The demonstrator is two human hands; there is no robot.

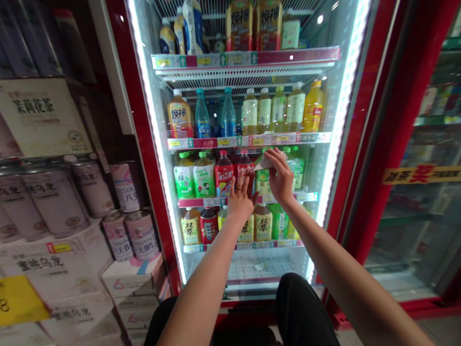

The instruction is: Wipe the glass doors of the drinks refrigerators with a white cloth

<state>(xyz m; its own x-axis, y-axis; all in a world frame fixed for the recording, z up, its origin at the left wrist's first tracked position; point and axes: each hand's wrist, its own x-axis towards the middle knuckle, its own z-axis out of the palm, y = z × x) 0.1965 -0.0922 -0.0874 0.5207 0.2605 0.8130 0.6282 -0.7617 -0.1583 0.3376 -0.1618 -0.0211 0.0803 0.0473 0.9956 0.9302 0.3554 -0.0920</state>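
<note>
My right hand (281, 177) is raised in front of the third shelf, its fingers closed on a thin white cloth or tissue (265, 161). A corner of that cloth points left, towards my left hand (242, 198). The left hand has its fingers stretched upward and apart, with a ring on one of them. Behind it stand red-capped bottles of red iced tea (224, 173); whether its fingertips touch a bottle or the cloth's corner, I cannot tell. A green-capped bottle (264, 185) shows between the hands, partly covered by the cloth and fingers.
Lit cooler shelves hold rows of drinks, with price strips (248, 140) along their front edges. Below is a wire bottom rack (248, 269). Stacked cans (142, 233) and cartons (133, 283) stand at the left. Another cooler (406, 230) is at the right. My knees (302, 307) are close below.
</note>
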